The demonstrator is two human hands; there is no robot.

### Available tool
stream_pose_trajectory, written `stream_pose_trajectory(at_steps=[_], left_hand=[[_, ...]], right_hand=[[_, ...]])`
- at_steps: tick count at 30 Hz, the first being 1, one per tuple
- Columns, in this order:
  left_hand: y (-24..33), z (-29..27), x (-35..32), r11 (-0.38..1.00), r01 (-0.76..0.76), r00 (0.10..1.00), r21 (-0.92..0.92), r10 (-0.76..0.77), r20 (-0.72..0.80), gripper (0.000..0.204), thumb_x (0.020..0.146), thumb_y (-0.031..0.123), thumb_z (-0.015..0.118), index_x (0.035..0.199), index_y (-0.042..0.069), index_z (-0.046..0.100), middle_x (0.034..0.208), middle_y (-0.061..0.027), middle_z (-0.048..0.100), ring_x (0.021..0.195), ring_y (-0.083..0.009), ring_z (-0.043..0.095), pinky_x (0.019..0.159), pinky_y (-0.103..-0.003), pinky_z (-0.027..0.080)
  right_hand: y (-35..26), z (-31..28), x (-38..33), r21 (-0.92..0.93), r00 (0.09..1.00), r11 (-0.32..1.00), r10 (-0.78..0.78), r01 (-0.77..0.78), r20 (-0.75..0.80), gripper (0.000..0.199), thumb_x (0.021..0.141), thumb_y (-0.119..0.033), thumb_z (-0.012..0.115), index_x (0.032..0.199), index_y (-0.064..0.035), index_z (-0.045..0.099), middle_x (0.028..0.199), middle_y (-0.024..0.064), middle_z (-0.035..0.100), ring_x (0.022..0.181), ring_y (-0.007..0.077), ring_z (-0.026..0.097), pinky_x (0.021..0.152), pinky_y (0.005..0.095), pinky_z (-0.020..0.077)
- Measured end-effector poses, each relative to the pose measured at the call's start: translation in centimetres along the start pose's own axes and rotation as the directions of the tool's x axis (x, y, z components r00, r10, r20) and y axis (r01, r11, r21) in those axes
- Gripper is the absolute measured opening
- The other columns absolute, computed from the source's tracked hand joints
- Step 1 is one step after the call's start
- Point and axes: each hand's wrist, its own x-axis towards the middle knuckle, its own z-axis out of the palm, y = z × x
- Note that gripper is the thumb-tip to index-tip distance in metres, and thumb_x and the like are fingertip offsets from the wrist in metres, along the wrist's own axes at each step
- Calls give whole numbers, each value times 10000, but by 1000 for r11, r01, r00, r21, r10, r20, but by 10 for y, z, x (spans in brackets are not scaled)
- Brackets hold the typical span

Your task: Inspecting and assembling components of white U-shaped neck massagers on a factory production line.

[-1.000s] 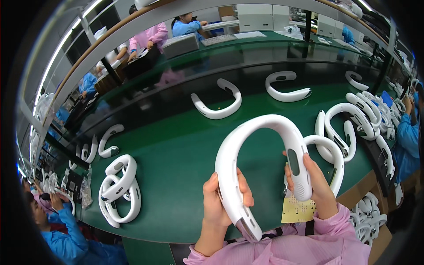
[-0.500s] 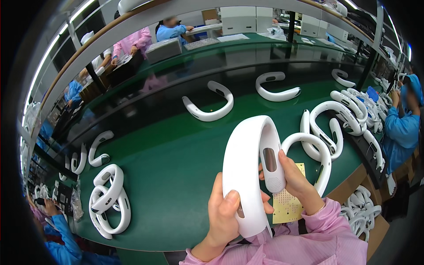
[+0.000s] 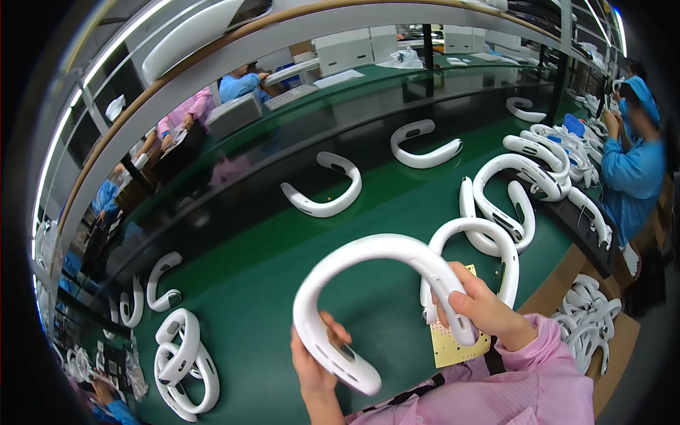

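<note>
I hold a white U-shaped neckband device (image 3: 382, 248) above the green table, its curve away from me and both arms toward me. My left hand (image 3: 315, 358) grips the left arm from behind and outside, with fingertips showing inside the curve. Closed around the end of the other arm is my right hand (image 3: 489, 308), thumb on top. Just beyond that hand another white neckband (image 3: 507, 258) lies on the table. A yellow printed sheet (image 3: 453, 348) rests under and beside my right hand.
More neckbands lie at the far side (image 3: 327, 209), stacked at the left (image 3: 185, 329), and piled at the right (image 3: 499, 166) beside a black tray (image 3: 591, 248). A cardboard box (image 3: 627, 347) at the lower right holds several. Co-workers in blue (image 3: 630, 173) and pink stand around.
Both hands have turned the neckband from edge-on to its open U shape, curve away from me. My left hand has moved left and lower. The whole view has shifted slightly.
</note>
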Motion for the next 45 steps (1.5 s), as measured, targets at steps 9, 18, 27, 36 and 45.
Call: stream_pose_trajectory(at_steps=[9, 18, 27, 36, 45], left_hand=[[-56, -26, 22, 977, 214, 966, -9, -213, -147, 459, 966, 368, 334, 1341, 120, 238, 1259, -114, 413, 1157, -247, 453, 936, -407, 437], [-39, -14, 6, 861, 500, 863, -90, -504, -26, 594, 950, 463, 289, 1392, 80, 187, 1197, -148, 500, 906, -220, 602, 687, -331, 543], [9, 16, -2, 836, -237, 951, 495, 96, 294, 787, 637, 510, 741, 1202, 57, 435, 1327, -169, 352, 815, -362, 621, 661, -367, 565], [7, 22, 19, 998, 61, 996, 18, -60, -61, 661, 835, 631, 440, 1001, -8, 458, 865, -88, 464, 754, -170, 494, 679, -322, 449], [7, 24, 17, 824, 222, 972, -522, -228, 53, 612, 915, 540, 334, 1195, -1, 393, 880, -63, 448, 729, -151, 447, 635, -279, 429]], right_hand=[[-50, 36, 4, -250, 940, 960, -31, 122, 338, 576, 958, -260, 374, 1406, 14, 139, 1034, 154, 425, 897, 194, 452, 790, 279, 370], [-59, 28, 29, -769, 655, 85, -587, 633, 475, 570, 717, -137, 659, 1240, -7, 475, 1197, 163, 456, 1191, 313, 430, 1005, 481, 311], [-38, -15, 36, -568, 815, 660, -579, 491, 33, 405, 712, -101, 690, 1023, -26, 442, 904, 40, 472, 820, 85, 482, 709, 212, 397], [-52, -2, 49, 51, 995, 995, 92, -90, -50, 533, 846, -489, 564, 1006, 0, 425, 753, 23, 511, 640, 75, 525, 552, 204, 444], [-31, -10, 58, 434, 952, 878, 280, -202, -124, 440, 859, -452, 556, 952, -34, 457, 686, 38, 518, 558, 113, 528, 510, 255, 474]])
